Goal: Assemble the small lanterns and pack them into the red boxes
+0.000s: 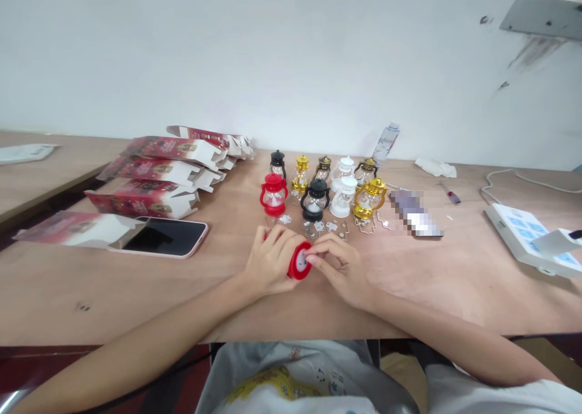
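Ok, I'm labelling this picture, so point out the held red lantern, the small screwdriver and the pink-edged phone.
Held red lantern point(301, 265): head view, on its pale round base.
Small screwdriver point(453, 197): head view, on its handle.
Pink-edged phone point(167, 238): head view, on its dark screen.

Print on the red boxes point(154, 169) and bottle point(387, 141) is unreadable.

Lanterns point(316, 199) in two rows on the table point(218, 305)
Cartons point(145, 197) and a smartphone point(166, 238) lie left, a screwdriver point(453, 197) and power strip point(522, 226) right; small pieces point(319, 226) before the lanterns, a bottle point(386, 142) behind.
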`<state>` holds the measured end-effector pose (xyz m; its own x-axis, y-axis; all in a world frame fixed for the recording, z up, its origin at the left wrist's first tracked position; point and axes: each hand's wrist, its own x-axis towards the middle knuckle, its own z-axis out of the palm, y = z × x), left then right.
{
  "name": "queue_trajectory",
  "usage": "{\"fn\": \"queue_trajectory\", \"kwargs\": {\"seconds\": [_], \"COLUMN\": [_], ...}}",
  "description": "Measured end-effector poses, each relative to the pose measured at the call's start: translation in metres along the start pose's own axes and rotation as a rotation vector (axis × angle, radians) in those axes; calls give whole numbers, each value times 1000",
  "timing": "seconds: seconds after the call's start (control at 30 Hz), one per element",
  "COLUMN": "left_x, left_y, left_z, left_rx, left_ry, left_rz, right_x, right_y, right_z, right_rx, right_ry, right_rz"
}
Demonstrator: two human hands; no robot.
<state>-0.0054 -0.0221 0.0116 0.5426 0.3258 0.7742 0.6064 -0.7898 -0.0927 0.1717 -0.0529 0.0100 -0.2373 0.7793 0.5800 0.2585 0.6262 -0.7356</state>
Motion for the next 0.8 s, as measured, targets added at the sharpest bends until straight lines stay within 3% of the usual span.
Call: {"fn": "queue_trajectory", "kwargs": {"seconds": [0.23, 0.4, 0.57, 0.7, 0.8], "left_x": [0, 3, 3, 4, 4], "left_y": [5, 2, -6, -8, -7], "left_z": [-1, -1, -4, -6, -5], "left_rx": [-5, -30, -69, -80, -81], "left_ry": [-16, -49, -69, -67, -52], "left_rz": [40, -64, -132, -137, -128], "right_x": [1, 8, 23, 31, 36], "right_y": [1, -1, 10, 32, 55], "right_z": [1, -14, -77, -142, -169], "right_rx": [-4, -82, -258, -597, -890], "right_ry": [-23, -40, 83, 90, 40], "right_rz": [34, -35, 74, 389, 609]}}
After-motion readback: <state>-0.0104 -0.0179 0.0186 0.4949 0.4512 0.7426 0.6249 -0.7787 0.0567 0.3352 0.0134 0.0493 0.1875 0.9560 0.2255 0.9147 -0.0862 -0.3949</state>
